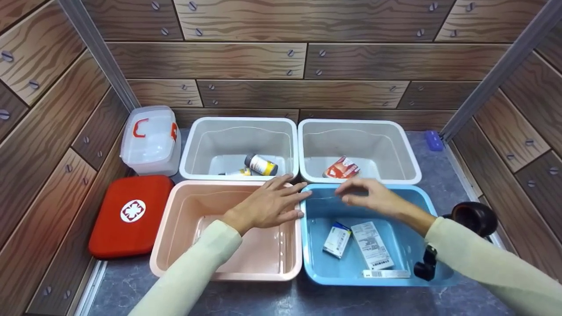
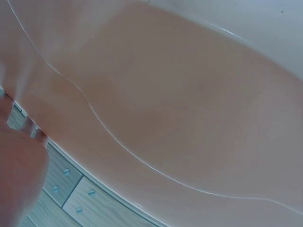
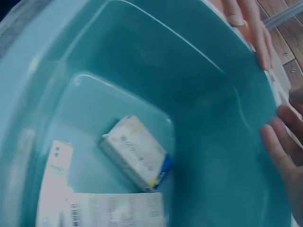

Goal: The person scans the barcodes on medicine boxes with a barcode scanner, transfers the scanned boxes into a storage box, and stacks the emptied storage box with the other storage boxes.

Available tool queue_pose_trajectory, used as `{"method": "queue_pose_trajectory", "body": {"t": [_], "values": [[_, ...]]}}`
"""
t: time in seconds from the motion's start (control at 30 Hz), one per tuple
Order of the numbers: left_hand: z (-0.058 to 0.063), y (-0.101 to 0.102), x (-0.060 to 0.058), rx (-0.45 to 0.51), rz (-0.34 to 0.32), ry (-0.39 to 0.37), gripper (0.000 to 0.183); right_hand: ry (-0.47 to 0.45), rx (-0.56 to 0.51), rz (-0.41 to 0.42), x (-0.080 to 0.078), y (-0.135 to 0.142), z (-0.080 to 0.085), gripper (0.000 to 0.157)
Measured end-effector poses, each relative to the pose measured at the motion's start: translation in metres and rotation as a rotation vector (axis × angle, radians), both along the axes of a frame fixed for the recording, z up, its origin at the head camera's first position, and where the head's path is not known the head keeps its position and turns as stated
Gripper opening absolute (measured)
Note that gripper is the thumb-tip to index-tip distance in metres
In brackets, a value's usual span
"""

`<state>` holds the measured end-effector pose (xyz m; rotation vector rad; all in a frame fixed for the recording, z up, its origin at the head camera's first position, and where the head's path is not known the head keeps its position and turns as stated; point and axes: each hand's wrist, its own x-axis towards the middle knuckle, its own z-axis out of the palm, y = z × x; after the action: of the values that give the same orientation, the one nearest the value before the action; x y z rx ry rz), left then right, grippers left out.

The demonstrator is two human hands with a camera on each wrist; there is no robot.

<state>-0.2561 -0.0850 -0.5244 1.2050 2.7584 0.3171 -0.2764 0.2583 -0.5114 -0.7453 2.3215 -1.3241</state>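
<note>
The right hand (image 1: 378, 197) has a released grip: its fingers bend loosely, a gap shows between them and the thumb, and it hovers empty over the twelve o'clock side of the blue tub (image 1: 351, 280), fingertips toward nine o'clock. The left hand (image 1: 270, 204) is released too, palm down above the peach tub (image 1: 254, 277), fingers spread and nearly straight toward two and three o'clock; the tips reach the adjoining rims, though I cannot tell whether they touch. Below the right hand, on the blue tub's floor, lies the small blue-and-white box (image 1: 337, 240), its long axis from one to seven o'clock with the blue end at one. Just beside it at four o'clock, the long white box (image 1: 372, 245) runs from eleven to five, its barcode end at five. Near that lower end the slim white carton (image 1: 386, 274) lies almost along nine to three. At twelve o'clock beyond the peach tub, the left grey tub (image 1: 232, 140) holds a dark-capped bottle (image 1: 262, 165) pointing roughly ten to four; the right grey tub (image 1: 360, 140) holds a red packet (image 1: 342, 168). At nine o'clock rests a red case (image 1: 127, 237), with a clear lidded box (image 1: 149, 149) beyond it, at ten.
</note>
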Motion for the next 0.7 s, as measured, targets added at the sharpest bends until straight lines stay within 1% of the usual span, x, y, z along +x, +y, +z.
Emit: {"method": "queue_pose_trajectory", "body": {"t": [0.1,0.2,0.3,0.4,0.47,0.6,0.7], "values": [[0.0,0.001,0.0,-0.004,0.003,0.001,0.066,0.017,0.08,0.082,0.005,-0.002,-0.01,0.024],[0.0,0.002,0.0,-0.005,0.0,0.005,0.066,0.048,0.202,0.14,0.008,-0.006,-0.022,0.022],[-0.001,0.002,-0.001,0.0,-0.008,0.003,0.066,0.085,0.317,0.191,0.007,-0.009,-0.032,0.024],[0.0,0.001,0.0,-0.001,-0.004,-0.002,0.066,0.137,0.41,0.261,0.005,-0.015,-0.041,0.031],[0.001,0.0,0.0,-0.006,0.003,-0.006,0.066,0.156,0.454,0.315,0.003,-0.02,-0.046,0.039],[0.001,-0.001,0.0,0.002,0.001,0.001,0.065,0.152,0.567,0.407,0.0,-0.029,-0.054,0.051],[-0.001,0.0,-0.001,0.014,-0.006,0.007,0.065,0.143,0.67,0.447,0.001,-0.032,-0.057,0.058]]}}
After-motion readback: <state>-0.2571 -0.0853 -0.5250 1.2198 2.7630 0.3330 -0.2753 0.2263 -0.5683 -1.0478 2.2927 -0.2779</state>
